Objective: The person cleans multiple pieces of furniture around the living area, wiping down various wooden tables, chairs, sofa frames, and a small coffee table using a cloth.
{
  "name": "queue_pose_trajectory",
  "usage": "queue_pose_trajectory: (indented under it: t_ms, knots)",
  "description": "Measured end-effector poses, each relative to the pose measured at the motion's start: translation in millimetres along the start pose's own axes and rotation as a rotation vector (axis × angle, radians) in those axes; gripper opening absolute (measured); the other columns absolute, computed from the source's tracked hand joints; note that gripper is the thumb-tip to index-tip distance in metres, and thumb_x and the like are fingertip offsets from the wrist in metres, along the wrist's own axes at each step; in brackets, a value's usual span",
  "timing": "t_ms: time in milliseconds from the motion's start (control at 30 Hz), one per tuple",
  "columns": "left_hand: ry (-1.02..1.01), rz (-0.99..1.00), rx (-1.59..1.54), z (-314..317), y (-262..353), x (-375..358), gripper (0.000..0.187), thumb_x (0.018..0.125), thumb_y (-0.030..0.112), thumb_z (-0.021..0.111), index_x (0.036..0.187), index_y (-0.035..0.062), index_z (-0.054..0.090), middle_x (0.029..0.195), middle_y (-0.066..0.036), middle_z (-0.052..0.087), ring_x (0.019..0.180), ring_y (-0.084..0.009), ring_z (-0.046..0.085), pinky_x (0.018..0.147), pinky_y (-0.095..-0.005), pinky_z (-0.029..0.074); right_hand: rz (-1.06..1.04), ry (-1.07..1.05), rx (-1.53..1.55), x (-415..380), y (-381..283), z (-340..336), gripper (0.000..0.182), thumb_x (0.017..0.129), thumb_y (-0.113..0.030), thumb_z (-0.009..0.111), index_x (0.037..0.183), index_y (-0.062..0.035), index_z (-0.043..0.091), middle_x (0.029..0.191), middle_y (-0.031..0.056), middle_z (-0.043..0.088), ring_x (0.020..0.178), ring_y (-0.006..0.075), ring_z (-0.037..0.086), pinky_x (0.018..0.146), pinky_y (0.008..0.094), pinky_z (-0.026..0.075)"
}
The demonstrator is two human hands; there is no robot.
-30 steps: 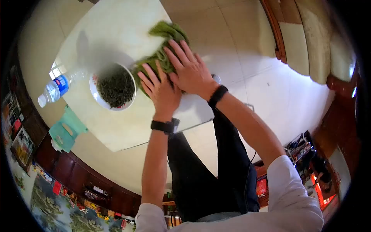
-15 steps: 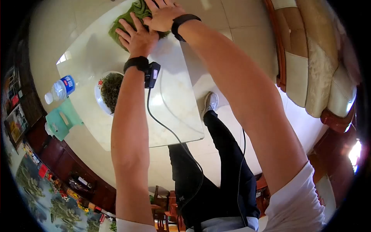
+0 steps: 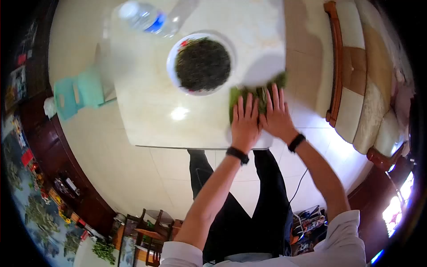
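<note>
A green cloth [image 3: 235,94] lies bunched on the pale marble-look table [image 3: 151,124], at its right edge near the front corner. My left hand [image 3: 246,127] rests flat on the cloth, fingers stretched forward. Beside it, almost touching at the thumb, my right hand [image 3: 279,118] presses on the cloth's right part with its fingers extended. Both wrists wear black bands. Left of and beyond the cloth stands a white plate [image 3: 171,66] heaped with dark, stringy dried greens [image 3: 203,64], a bit of red showing at the rim.
A clear plastic bottle [image 3: 144,18] with a blue label is at the table's far left. A mint-green plastic chair [image 3: 78,93] stands by the left edge. To the right is a beige sofa [image 3: 353,66] with a wooden frame. Dark wooden furniture [image 3: 80,173] lines the left.
Both hands have come with the cloth from the table's far end to the near right corner. My view has shifted, and the plate now shows whole. The black device by my left wrist is out of sight.
</note>
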State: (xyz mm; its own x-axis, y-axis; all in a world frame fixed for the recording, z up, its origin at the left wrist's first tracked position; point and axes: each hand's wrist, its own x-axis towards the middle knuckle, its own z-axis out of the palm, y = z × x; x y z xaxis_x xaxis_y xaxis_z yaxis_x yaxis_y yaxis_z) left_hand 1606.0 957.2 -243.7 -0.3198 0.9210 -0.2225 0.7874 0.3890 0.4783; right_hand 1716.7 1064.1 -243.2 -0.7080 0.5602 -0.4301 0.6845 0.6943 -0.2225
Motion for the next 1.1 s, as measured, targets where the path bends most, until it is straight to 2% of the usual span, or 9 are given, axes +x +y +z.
queue_pose_trajectory:
  t_ms: [33, 100, 267, 367, 567, 733, 833, 867, 1100]
  knots:
    - [-0.064, -0.018, -0.031, -1.8, -8.0, -26.1, 0.063, 0.095, 0.034, 0.057, 0.151, 0.0094, 0.040, 0.161, -0.013, 0.030, 0.148, -0.0384, 0.025, 0.119, -0.0522, 0.021, -0.058, 0.116, -0.030, -21.2, -13.9, 23.9, 0.083, 0.089, -0.037, 0.056, 0.154, 0.0053, 0.024, 0.163, 0.0294, 0.009, 0.148, 0.0514, 0.015, 0.111, 0.0609, 0.031]
    - [-0.048, -0.053, -0.085, -1.4, -36.1, -75.6, 0.061, 0.095, 0.034, 0.058, 0.151, 0.0162, 0.042, 0.161, -0.011, 0.031, 0.147, -0.0375, 0.027, 0.118, -0.0526, 0.025, 0.095, -0.072, 0.064, -48.6, -68.3, 36.6, 0.084, 0.090, -0.036, 0.056, 0.153, 0.0080, 0.022, 0.162, 0.0319, 0.006, 0.147, 0.0560, 0.010, 0.113, 0.0642, 0.027]
    - [-0.202, -0.384, 0.045, -45.0, -143.3, -159.3, 0.063, 0.090, 0.039, 0.063, 0.149, 0.0257, 0.046, 0.158, -0.014, 0.034, 0.140, -0.0440, 0.033, 0.114, -0.0590, 0.028, 0.092, -0.273, 0.175, -35.6, -217.2, 58.9, 0.097, 0.086, -0.042, 0.066, 0.156, 0.0033, 0.017, 0.163, 0.0292, -0.002, 0.148, 0.0560, 0.003, 0.112, 0.0685, 0.024]
    - [-0.022, -0.422, 0.016, -71.4, -209.0, -172.5, 0.064, 0.090, 0.038, 0.063, 0.150, 0.0264, 0.045, 0.160, -0.015, 0.029, 0.145, -0.0439, 0.026, 0.114, -0.0601, 0.025, -0.051, -0.187, 0.189, 17.9, -283.8, 45.7, 0.107, 0.080, -0.046, 0.073, 0.154, 0.0079, 0.016, 0.160, 0.0348, 0.000, 0.144, 0.0623, 0.005, 0.107, 0.0714, 0.027]
    - [0.156, -0.500, 0.031, -137.7, -267.2, -92.8, 0.066, 0.092, 0.036, 0.060, 0.154, 0.0258, 0.038, 0.163, -0.015, 0.023, 0.149, -0.0446, 0.018, 0.115, -0.0637, 0.019, 0.091, -0.051, 0.220, 121.3, -330.9, 19.8, 0.113, 0.083, -0.052, 0.070, 0.157, 0.0017, 0.003, 0.161, 0.0322, -0.010, 0.144, 0.0618, -0.002, 0.106, 0.0738, 0.025]
    - [0.391, -0.612, 0.025, -140.8, -285.9, 16.8, 0.071, 0.095, 0.036, 0.057, 0.155, 0.0076, 0.031, 0.161, -0.026, 0.020, 0.143, -0.0568, 0.020, 0.116, -0.0611, 0.019, 0.113, 0.057, 0.272, 228.6, -332.8, -24.7, 0.120, 0.075, -0.052, 0.077, 0.159, -0.0088, 0.003, 0.164, 0.0239, -0.009, 0.147, 0.0559, -0.003, 0.110, 0.0721, 0.021]
    - [0.444, -0.626, -0.024, -156.7, -297.7, 80.8, 0.077, 0.094, 0.035, 0.057, 0.155, 0.0012, 0.025, 0.160, -0.028, 0.019, 0.144, -0.0562, 0.019, 0.116, -0.0602, 0.020, 0.121, 0.084, 0.271, 286.3, -324.5, -49.6, 0.123, 0.075, -0.060, 0.074, 0.159, -0.0109, 0.000, 0.164, 0.0226, -0.010, 0.147, 0.0550, -0.004, 0.111, 0.0720, 0.018]
    - [0.399, -0.654, -0.012, -162.5, -300.8, 103.3, 0.087, 0.091, 0.032, 0.062, 0.156, -0.0019, 0.015, 0.160, -0.030, 0.018, 0.145, -0.0560, 0.018, 0.116, -0.0592, 0.021, 0.130, 0.082, 0.282, 304.5, -324.1, -55.6, 0.123, 0.075, -0.060, 0.074, 0.159, -0.0109, 0.000, 0.164, 0.0226, -0.010, 0.147, 0.0550, -0.004, 0.111, 0.0720, 0.018]
    - [0.049, -0.638, -0.128, -211.7, -329.6, 222.5, 0.099, 0.083, 0.031, 0.073, 0.156, 0.0002, 0.012, 0.158, -0.029, 0.019, 0.146, -0.0511, 0.020, 0.114, -0.0588, 0.026, 0.277, 0.096, 0.402, 409.7, -313.8, -100.1, 0.131, 0.074, -0.073, 0.068, 0.158, -0.0118, -0.011, 0.163, 0.0220, -0.022, 0.147, 0.0530, -0.016, 0.115, 0.0677, 0.011]
